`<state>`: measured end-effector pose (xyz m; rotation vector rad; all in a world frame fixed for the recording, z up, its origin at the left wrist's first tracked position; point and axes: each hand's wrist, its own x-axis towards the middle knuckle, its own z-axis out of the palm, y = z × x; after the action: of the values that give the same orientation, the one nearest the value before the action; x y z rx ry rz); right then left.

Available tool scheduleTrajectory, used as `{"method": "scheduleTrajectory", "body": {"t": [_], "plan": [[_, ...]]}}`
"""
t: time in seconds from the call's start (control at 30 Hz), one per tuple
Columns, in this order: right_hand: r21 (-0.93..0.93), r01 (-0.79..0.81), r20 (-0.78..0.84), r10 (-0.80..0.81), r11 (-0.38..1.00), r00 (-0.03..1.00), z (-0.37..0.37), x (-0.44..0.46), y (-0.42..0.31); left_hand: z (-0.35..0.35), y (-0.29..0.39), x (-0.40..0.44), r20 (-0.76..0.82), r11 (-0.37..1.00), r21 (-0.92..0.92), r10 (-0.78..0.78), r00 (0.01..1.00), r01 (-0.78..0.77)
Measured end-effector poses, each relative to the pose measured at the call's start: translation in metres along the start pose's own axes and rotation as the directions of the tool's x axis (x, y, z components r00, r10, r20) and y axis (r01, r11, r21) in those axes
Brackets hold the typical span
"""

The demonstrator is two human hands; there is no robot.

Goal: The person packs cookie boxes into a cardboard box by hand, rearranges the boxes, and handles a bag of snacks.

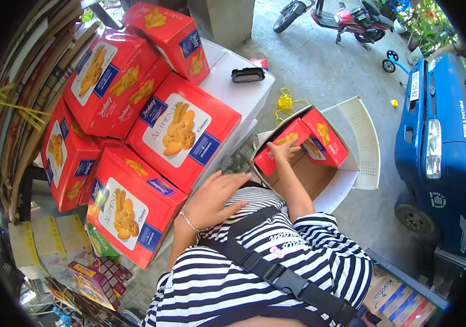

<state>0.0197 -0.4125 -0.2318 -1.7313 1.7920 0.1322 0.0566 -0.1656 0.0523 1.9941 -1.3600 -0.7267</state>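
Observation:
My left hand [214, 199], with a bracelet on its wrist, is held before my striped shirt, fingers stretched out and nothing in them. Just left of it are large red cookie boxes [180, 175] with pictures of biscuits, stacked on a white surface. My right hand [285, 149] reaches into an open carton [320, 182] with fingers spread over a red cookie box [269, 159]; whether it presses on the box I cannot tell. A second red cookie box [325, 136] sits beside that one inside the carton, whose flaps are folded outward.
A black plastic case [247, 74] lies on the white surface. Yellow twine [284, 102] is on the floor behind the carton. A blue truck [445, 147] stands at right, a red motorbike [347, 19] at the back. Stacked flattened cardboard [26, 92] lines the left.

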Motion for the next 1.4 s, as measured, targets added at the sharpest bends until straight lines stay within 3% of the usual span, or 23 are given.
{"method": "scheduleTrajectory", "body": {"t": [0.1, 0.2, 0.3, 0.4, 0.43, 0.5, 0.6, 0.63, 0.7, 0.73, 0.8, 0.83, 0.9, 0.93, 1.0, 1.03, 1.17, 1.2, 1.23, 1.3, 1.33, 1.4], "plan": [[0.019, -0.031, 0.010, 0.030, 0.999, 0.999, -0.002, 0.002, -0.004, 0.010, -0.008, 0.005, -0.043, 0.999, 0.035, -0.007, 0.999, 0.009], [0.040, 0.042, -0.043, -0.040, 0.998, 0.998, 0.001, -0.001, 0.008, 0.018, -0.021, 0.019, -0.056, 0.998, 0.056, -0.029, 0.998, 0.032], [0.149, 0.040, 0.022, -0.044, 0.988, 0.999, -0.006, 0.003, 0.015, 0.039, -0.040, 0.033, 0.045, 0.993, 0.068, -0.094, 0.995, 0.091], [0.214, -0.003, 0.078, -0.014, 0.977, 0.997, -0.012, 0.018, 0.015, 0.057, -0.026, 0.035, 0.270, 0.909, 0.411, -0.191, 0.944, 0.066], [0.204, -0.005, 0.062, -0.007, 0.979, 0.998, -0.015, 0.018, 0.017, 0.064, -0.027, 0.034, 0.292, 0.940, 0.338, -0.061, 0.954, -0.043], [0.236, 0.028, 0.029, -0.036, 0.971, 0.999, -0.019, 0.015, 0.033, 0.072, -0.027, 0.042, 0.366, 0.998, 0.013, 0.053, 0.929, -0.062], [0.338, 0.107, -0.076, -0.086, 0.935, 0.993, -0.027, 0.013, 0.069, 0.076, -0.035, 0.051, 0.356, 0.989, 0.094, 0.075, 0.931, -0.116], [0.373, 0.121, -0.100, -0.089, 0.920, 0.991, -0.035, 0.008, 0.081, 0.079, -0.041, 0.058, 0.399, 0.995, 0.094, 0.001, 0.917, -0.042], [0.440, 0.134, -0.112, -0.094, 0.888, 0.989, -0.056, -0.001, 0.102, 0.103, -0.071, 0.068, 0.331, 0.994, -0.107, 0.023, 0.943, 0.013], [0.477, 0.145, -0.119, -0.100, 0.867, 0.988, -0.065, -0.006, 0.113, 0.119, -0.082, 0.076, 0.381, 0.926, -0.311, -0.086, 0.921, 0.215], [0.567, 0.198, -0.181, -0.114, 0.800, 0.977, -0.076, -0.008, 0.134, 0.150, -0.098, 0.086, 0.377, 0.800, -0.455, -0.224, 0.899, 0.390], [0.647, 0.225, -0.194, -0.127, 0.729, 0.973, -0.082, -0.008, 0.143, 0.160, -0.103, 0.091, 0.444, 0.828, -0.355, -0.260, 0.858, 0.435], [0.768, 0.198, -0.175, -0.098, 0.609, 0.980, -0.101, -0.017, 0.148, 0.195, -0.133, 0.095, 0.425, 0.951, -0.143, -0.190, 0.885, 0.273], [0.816, 0.172, -0.153, -0.082, 0.552, 0.985, -0.114, -0.028, 0.148, 0.199, -0.134, 0.099, 0.495, 0.929, -0.156, -0.221, 0.840, 0.337], [0.893, 0.171, -0.135, -0.115, 0.416, 0.984, -0.128, -0.040, 0.157, 0.213, -0.136, 0.101, 0.337, 0.937, -0.219, -0.189, 0.922, 0.272], [0.922, 0.158, -0.120, -0.128, 0.353, 0.985, -0.136, -0.048, 0.159, 0.220, -0.138, 0.103, 0.249, 0.882, -0.368, -0.211, 0.945, 0.294], [0.949, 0.202, -0.149, -0.221, 0.241, 0.964, -0.161, -0.067, 0.174, 0.221, -0.147, 0.117, 0.009, 0.702, -0.599, -0.475, 0.880, 0.385], [0.970, 0.167, -0.117, -0.261, 0.179, 0.958, -0.169, -0.072, 0.178, 0.235, -0.169, 0.121, -0.145, 0.788, -0.506, -0.480, 0.865, 0.352], [0.985, 0.128, -0.087, -0.305, 0.117, 0.948, -0.180, -0.081, 0.177, 0.210, -0.141, 0.121, -0.216, 0.805, -0.381, -0.555, 0.803, 0.454], [0.981, 0.175, -0.123, -0.431, 0.085, 0.894, -0.205, -0.103, 0.169, 0.208, -0.164, 0.134, -0.005, 0.570, -0.707, -0.595, 0.804, 0.418], [0.972, 0.220, -0.154, -0.488, 0.081, 0.859, -0.213, -0.110, 0.165, 0.173, -0.123, 0.130, 0.188, 0.319, -0.844, -0.577, 0.795, 0.431], [0.943, 0.329, -0.247, -0.552, 0.052, 0.796, -0.221, -0.109, 0.162, 0.140, -0.097, 0.128, 0.245, 0.259, -0.866, -0.529, 0.813, 0.429]]}}
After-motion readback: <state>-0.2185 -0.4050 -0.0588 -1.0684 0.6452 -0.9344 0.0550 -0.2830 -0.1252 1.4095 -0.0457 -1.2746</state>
